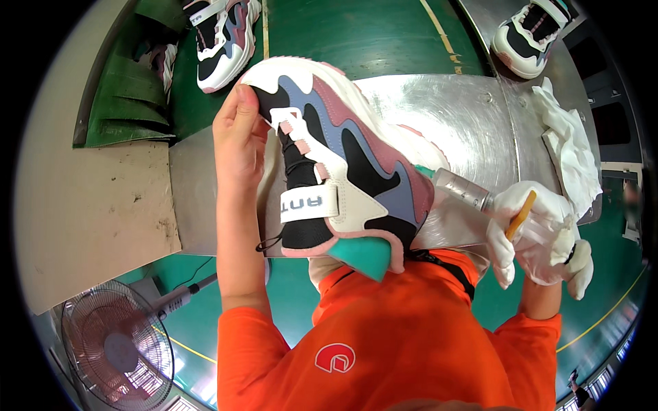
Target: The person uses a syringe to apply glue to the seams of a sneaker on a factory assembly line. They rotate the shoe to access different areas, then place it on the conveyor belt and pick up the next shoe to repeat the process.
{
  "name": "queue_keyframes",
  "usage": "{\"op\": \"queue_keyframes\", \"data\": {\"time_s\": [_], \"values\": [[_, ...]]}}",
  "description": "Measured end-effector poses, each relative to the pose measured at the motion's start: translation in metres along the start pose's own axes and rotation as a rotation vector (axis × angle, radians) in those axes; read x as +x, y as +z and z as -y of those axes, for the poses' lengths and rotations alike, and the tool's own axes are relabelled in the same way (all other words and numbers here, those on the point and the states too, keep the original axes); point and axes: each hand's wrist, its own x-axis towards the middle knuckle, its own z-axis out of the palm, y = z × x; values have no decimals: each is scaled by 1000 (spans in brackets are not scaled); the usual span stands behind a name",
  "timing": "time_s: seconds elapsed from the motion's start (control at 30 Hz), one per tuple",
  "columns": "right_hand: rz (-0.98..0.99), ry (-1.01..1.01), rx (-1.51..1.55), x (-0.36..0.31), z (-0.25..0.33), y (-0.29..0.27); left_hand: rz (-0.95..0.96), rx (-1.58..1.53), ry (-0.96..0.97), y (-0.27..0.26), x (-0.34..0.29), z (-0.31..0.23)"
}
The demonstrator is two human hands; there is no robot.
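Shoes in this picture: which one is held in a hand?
The middle shoe, gripped by the bare left hand; no hand touches the upper-left shoe, the upper-right shoe or the partly hidden shoe at left.

A head-worn fisheye camera looks down from close above.

A shoe [363, 157] was held over the table [466, 103], with a tube [462, 190] at its right; behind, a second shoe [227, 49] was placed left, a third shoe [524, 42] right.
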Motion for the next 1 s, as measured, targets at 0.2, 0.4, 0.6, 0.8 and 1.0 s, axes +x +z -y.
{"op": "queue_keyframes", "data": {"time_s": [0.2,0.4,0.6,0.8,1.0], "values": [[12,-192,228,4,-15,3,-34,10,-54,-10,6,8],[-65,-224,388,-3,-36,-3,-153,111,-127,-8,10,10],[-139,-103,528,-9,-45,-2,-113,133,-186,31,-2,-10],[-127,-102,597,-12,-60,-13,-161,294,-258,36,-3,-14],[-132,-220,546,-13,-58,-23,-152,394,-280,15,-11,-18]]}}
